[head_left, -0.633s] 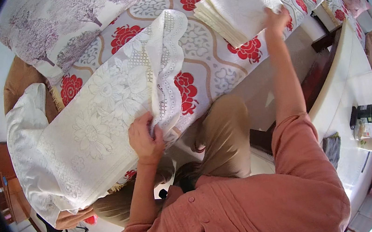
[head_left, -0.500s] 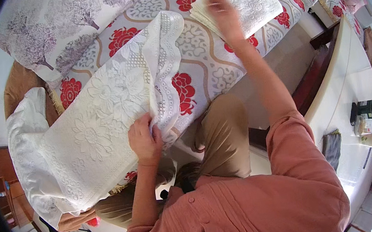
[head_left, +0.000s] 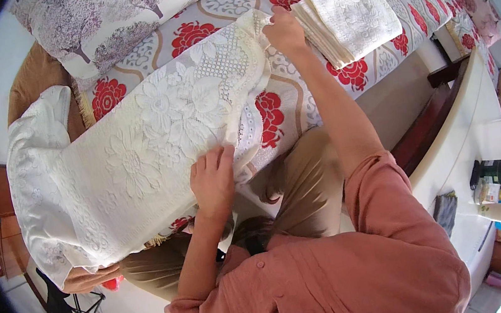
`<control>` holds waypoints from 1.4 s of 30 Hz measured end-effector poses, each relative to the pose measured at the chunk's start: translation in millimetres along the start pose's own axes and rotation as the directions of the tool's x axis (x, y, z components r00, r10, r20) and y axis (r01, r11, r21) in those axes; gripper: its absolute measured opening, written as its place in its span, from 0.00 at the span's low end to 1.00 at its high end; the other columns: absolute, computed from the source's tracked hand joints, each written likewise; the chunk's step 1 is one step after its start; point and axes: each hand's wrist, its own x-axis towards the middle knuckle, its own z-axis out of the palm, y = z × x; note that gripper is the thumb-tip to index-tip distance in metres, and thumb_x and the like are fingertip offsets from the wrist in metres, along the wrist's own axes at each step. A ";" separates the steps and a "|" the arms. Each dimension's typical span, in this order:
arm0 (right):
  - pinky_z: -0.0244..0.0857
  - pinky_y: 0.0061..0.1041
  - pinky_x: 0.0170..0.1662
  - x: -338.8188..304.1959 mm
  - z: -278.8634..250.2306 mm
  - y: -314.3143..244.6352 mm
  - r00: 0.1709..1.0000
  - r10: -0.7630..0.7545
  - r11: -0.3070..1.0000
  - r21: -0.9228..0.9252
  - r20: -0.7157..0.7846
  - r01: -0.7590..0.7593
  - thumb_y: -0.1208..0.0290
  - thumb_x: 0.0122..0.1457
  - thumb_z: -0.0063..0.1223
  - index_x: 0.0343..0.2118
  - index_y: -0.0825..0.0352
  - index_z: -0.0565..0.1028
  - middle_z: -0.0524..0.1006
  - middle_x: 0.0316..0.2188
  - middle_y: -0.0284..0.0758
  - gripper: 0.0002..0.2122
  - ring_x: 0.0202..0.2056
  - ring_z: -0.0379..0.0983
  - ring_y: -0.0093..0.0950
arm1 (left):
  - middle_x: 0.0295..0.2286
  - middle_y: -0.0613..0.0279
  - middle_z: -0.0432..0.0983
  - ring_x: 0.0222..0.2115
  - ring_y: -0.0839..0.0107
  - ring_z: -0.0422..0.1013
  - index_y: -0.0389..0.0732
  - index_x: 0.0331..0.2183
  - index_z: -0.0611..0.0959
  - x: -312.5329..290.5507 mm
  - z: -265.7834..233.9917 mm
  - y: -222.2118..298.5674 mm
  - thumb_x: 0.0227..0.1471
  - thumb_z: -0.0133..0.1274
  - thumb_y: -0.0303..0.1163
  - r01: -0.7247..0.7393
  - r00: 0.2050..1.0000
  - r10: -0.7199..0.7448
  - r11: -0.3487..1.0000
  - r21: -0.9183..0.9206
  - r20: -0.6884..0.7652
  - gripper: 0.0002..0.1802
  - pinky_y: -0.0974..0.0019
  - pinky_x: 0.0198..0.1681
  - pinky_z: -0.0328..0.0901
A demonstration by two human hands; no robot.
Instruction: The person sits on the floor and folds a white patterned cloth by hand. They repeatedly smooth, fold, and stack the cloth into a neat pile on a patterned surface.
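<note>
A long white lace cloth (head_left: 136,152) with raised flowers lies spread over the seat, its left end draped over the brown armrest side. My left hand (head_left: 212,180) is at the cloth's near right edge, fingers curled over the fabric and the thumb hidden. At the far right corner, my right hand (head_left: 286,30) pinches the scalloped border. Just right of that hand rests a folded stack of white lace cloth (head_left: 353,22), apart from the fingers.
Beneath the lace is a grey and red flowered seat cover (head_left: 303,102). Tree-print cushions (head_left: 119,22) line the back. On my right stands a pale-topped table (head_left: 452,149) with a dark wooden frame and small items. A black folding stand (head_left: 81,312) is at lower left.
My right hand has left the folded stack and moved to the corner of the spread lace. The corner's turned-back flap now lies flatter. My left hand stays by the near edge.
</note>
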 end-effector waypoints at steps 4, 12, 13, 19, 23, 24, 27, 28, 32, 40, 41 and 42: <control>0.70 0.44 0.49 9.2 -1.4 -2.2 0.989 -0.090 0.981 0.160 -0.120 0.109 0.72 0.57 0.52 0.48 0.64 0.76 0.78 0.46 0.44 0.14 0.46 0.76 0.47 | 0.39 0.61 0.77 0.38 0.58 0.73 0.44 0.40 0.81 4.1 -3.5 -2.1 0.49 0.55 0.25 0.040 0.999 -0.042 0.994 -0.103 -0.025 0.13 0.58 0.41 0.67; 0.61 0.40 0.58 50.4 5.2 -13.7 0.629 -0.654 0.504 -0.379 0.420 0.776 0.77 0.52 0.57 0.45 0.56 0.80 0.78 0.46 0.34 0.16 0.53 0.71 0.32 | 0.38 0.57 0.77 0.37 0.53 0.73 0.41 0.39 0.79 -2.4 4.3 -11.0 0.49 0.55 0.21 0.101 0.986 -0.134 0.956 -0.276 -0.102 0.12 0.56 0.40 0.67; 0.62 0.39 0.57 56.2 -4.5 -22.2 0.646 -0.615 0.515 -0.389 0.452 0.763 0.76 0.52 0.58 0.44 0.56 0.80 0.79 0.45 0.34 0.15 0.52 0.71 0.32 | 0.38 0.56 0.77 0.37 0.53 0.73 0.41 0.39 0.79 -3.5 1.5 -12.0 0.50 0.54 0.21 0.106 0.985 -0.139 0.954 -0.279 -0.101 0.12 0.56 0.41 0.67; 0.71 0.33 0.43 104.3 -39.2 28.0 0.852 -0.490 0.872 0.113 0.186 0.477 0.67 0.50 0.62 0.35 0.64 0.78 0.80 0.32 0.37 0.11 0.38 0.78 0.35 | 0.36 0.55 0.77 0.35 0.53 0.71 0.39 0.38 0.80 -2.9 0.4 -4.8 0.52 0.54 0.23 0.227 0.953 -0.293 0.859 -0.459 -0.076 0.09 0.56 0.40 0.65; 0.71 0.38 0.40 105.1 -42.9 41.9 0.955 -0.223 0.975 0.071 0.198 0.212 0.66 0.52 0.56 0.35 0.64 0.78 0.80 0.29 0.40 0.09 0.35 0.78 0.44 | 0.35 0.55 0.77 0.34 0.53 0.71 0.40 0.38 0.80 -0.5 -0.8 -1.5 0.53 0.55 0.24 0.187 0.966 -0.244 0.889 -0.418 -0.085 0.09 0.56 0.39 0.65; 0.72 0.39 0.40 101.7 -40.7 41.6 0.973 -0.132 0.991 0.032 0.190 0.128 0.66 0.54 0.55 0.35 0.64 0.78 0.81 0.29 0.40 0.09 0.35 0.78 0.45 | 0.36 0.55 0.77 0.35 0.53 0.72 0.40 0.38 0.80 -0.9 -2.1 -1.4 0.52 0.55 0.23 0.182 0.970 -0.232 0.895 -0.406 -0.076 0.09 0.56 0.40 0.65; 0.72 0.42 0.42 80.6 -32.3 34.4 0.986 -0.166 0.964 -0.216 -0.032 0.156 0.68 0.57 0.52 0.36 0.63 0.78 0.81 0.32 0.41 0.08 0.38 0.78 0.45 | 0.37 0.54 0.77 0.39 0.52 0.72 0.40 0.39 0.80 0.6 -7.3 0.8 0.48 0.56 0.22 0.157 0.983 -0.179 0.931 -0.329 -0.035 0.13 0.56 0.43 0.66; 0.72 0.43 0.42 78.6 -31.9 42.7 0.979 -0.187 0.968 -0.189 -0.086 0.168 0.68 0.57 0.52 0.36 0.63 0.78 0.81 0.33 0.41 0.08 0.39 0.78 0.45 | 0.37 0.54 0.77 0.39 0.52 0.72 0.40 0.39 0.80 3.7 -9.0 3.4 0.46 0.57 0.21 0.135 0.990 -0.141 0.951 -0.280 -0.004 0.14 0.56 0.44 0.66; 0.72 0.43 0.44 63.5 -24.4 50.6 0.941 -0.292 0.956 -0.066 -0.170 0.284 0.68 0.58 0.52 0.38 0.62 0.79 0.81 0.37 0.43 0.09 0.41 0.78 0.44 | 0.39 0.55 0.76 0.41 0.50 0.71 0.40 0.40 0.80 3.4 -9.3 2.4 0.38 0.56 0.19 0.161 0.987 -0.151 0.955 -0.251 0.057 0.21 0.54 0.46 0.65; 0.72 0.33 0.41 2.3 -16.8 37.2 0.974 -0.035 0.958 0.287 0.222 -0.031 0.63 0.57 0.57 0.37 0.65 0.82 0.83 0.31 0.39 0.12 0.34 0.81 0.34 | 0.38 0.54 0.75 0.38 0.54 0.72 0.39 0.37 0.80 19.4 -18.6 9.5 0.50 0.58 0.23 0.253 0.937 -0.342 0.812 -0.526 -0.076 0.09 0.57 0.42 0.68; 0.72 0.32 0.41 -5.1 -11.3 43.0 0.977 -0.052 0.949 0.315 0.206 -0.016 0.63 0.57 0.58 0.37 0.66 0.82 0.83 0.31 0.38 0.11 0.33 0.80 0.31 | 0.38 0.54 0.75 0.37 0.54 0.72 0.39 0.36 0.80 21.1 -15.7 9.5 0.50 0.59 0.24 0.207 0.968 -0.246 0.890 -0.406 -0.048 0.09 0.58 0.42 0.68; 0.72 0.30 0.40 -14.4 -2.2 51.2 0.980 -0.068 0.939 0.343 0.189 -0.001 0.64 0.57 0.58 0.37 0.66 0.82 0.83 0.30 0.37 0.11 0.32 0.80 0.28 | 0.37 0.55 0.75 0.37 0.55 0.72 0.39 0.36 0.80 19.9 -13.5 10.3 0.50 0.60 0.25 0.144 0.988 -0.151 0.949 -0.282 -0.006 0.09 0.58 0.42 0.67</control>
